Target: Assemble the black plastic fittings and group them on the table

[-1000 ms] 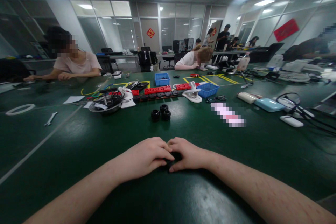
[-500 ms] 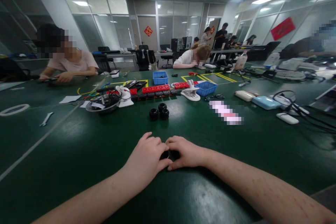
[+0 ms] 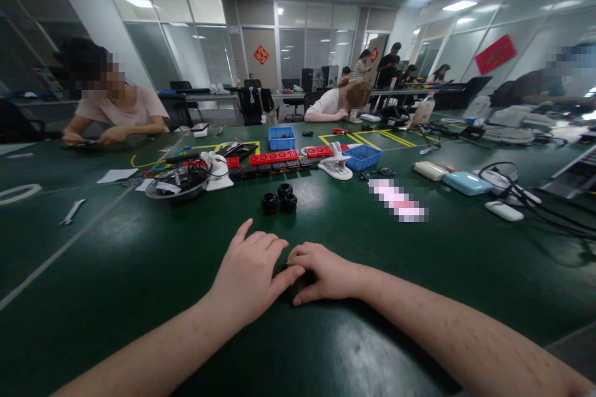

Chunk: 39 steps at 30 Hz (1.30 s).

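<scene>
My right hand [image 3: 326, 272] rests low over the table with its fingers and thumb curled around a small black part [image 3: 297, 287]. Most of that part is covered by the hands, so its exact kind cannot be made out. On its left side, the thumb of my left hand [image 3: 248, 273] touches it or lies just over it. The other left fingers are stretched out and lifted off the part. Beyond the hands stand three black, ribbed round pieces [image 3: 280, 200] in a tight cluster, like small wheels or knobs.
Across the green table [image 3: 139, 273] lie red and black strips [image 3: 274, 159], blue bins [image 3: 282, 137], a bowl of cables [image 3: 176, 189], a white clamp [image 3: 336, 164] and a wrench [image 3: 72, 212]. Blue and cream cases [image 3: 467, 182] sit at right. Other people sit across the table.
My left fingers have come away from the black part and spread, moving slightly left. My right hand keeps its hold. The whole view has shifted a little.
</scene>
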Each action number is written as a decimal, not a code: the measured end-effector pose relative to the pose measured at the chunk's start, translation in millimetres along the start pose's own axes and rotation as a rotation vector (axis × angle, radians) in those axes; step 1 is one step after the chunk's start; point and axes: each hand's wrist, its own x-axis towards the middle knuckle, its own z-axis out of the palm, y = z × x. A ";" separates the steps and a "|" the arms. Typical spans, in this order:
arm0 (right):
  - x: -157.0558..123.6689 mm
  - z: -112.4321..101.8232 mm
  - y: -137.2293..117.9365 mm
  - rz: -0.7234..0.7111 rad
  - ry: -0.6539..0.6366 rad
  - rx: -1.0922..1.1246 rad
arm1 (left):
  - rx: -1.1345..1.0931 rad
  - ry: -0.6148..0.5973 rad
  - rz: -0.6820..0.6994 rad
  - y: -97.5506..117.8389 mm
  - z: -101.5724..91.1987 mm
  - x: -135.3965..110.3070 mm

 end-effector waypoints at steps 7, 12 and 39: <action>0.9 -3.4 -2.8 0.011 -0.036 0.010 | -0.412 -0.376 0.164 -13.1 -20.0 3.0; 1.0 -4.9 -4.5 0.008 -0.029 0.025 | -0.407 -0.419 0.149 -14.0 -18.0 3.6; 0.3 -2.5 -1.3 0.003 -0.034 0.013 | -0.029 -0.339 -0.214 11.2 -1.0 0.6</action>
